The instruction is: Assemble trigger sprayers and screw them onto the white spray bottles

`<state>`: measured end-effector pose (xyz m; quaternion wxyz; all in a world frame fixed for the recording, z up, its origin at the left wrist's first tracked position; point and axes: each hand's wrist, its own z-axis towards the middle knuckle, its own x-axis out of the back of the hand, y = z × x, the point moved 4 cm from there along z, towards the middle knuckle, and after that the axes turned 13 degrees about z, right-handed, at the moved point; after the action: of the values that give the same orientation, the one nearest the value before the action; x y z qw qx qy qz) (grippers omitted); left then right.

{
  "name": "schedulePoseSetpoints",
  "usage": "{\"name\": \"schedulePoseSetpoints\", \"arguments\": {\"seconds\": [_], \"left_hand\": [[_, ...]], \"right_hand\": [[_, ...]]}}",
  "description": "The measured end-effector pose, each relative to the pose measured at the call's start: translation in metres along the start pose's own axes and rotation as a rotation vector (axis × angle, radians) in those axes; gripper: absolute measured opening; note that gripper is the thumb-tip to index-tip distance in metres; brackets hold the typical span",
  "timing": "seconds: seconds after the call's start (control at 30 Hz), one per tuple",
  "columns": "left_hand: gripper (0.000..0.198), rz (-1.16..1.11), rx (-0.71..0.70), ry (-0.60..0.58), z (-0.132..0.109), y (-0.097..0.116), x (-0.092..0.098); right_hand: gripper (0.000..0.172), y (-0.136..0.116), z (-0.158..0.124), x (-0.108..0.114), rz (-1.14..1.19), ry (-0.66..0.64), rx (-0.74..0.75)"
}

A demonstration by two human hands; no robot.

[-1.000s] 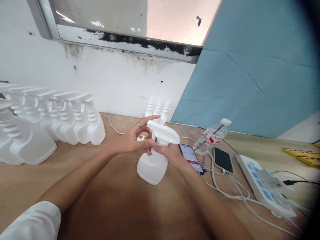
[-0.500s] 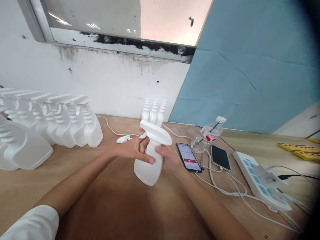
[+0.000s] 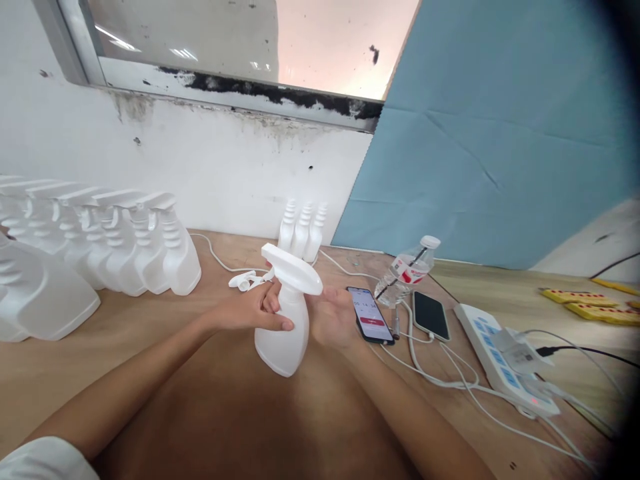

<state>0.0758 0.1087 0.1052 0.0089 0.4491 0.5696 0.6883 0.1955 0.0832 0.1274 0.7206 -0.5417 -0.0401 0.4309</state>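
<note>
Though seemingly loose, left hand (image 3: 250, 313) around bottle (image 3: 283, 337).

Small assembly workshop, my station. Wooden worktop (image 3: 225, 413); row of white trigger spray bottles (image 3: 125, 253); three capless bottles (image 3: 301, 230) against stained wall (image 3: 225, 167); power strip (image 3: 493, 340); one more spray bottle (image 3: 283, 340) in my grip.

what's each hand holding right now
Left hand: shut on the spray bottle, at its neck.
Right hand: open beside the bottle, no grip on it.
</note>
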Motion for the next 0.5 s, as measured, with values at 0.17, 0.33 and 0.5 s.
{"name": "schedulePoseSetpoints", "arguments": {"seconds": [0.17, 0.33, 0.5], "left_hand": [[0.049, -0.118, -0.039, -0.009, -0.008, -0.005, -0.007], [0.051, -0.109, -0.006, 0.004, -0.012, -0.015, -0.012], [0.048, -0.11, -0.029, 0.0, -0.018, -0.01, -0.011]], "right_hand": [[0.039, 0.0, 0.0, -0.009, -0.006, -0.027, -0.06], [0.047, -0.003, -0.003, -0.014, 0.028, -0.098, -0.072], [0.05, 0.0, -0.005, -0.018, 0.073, -0.077, -0.091]]}}
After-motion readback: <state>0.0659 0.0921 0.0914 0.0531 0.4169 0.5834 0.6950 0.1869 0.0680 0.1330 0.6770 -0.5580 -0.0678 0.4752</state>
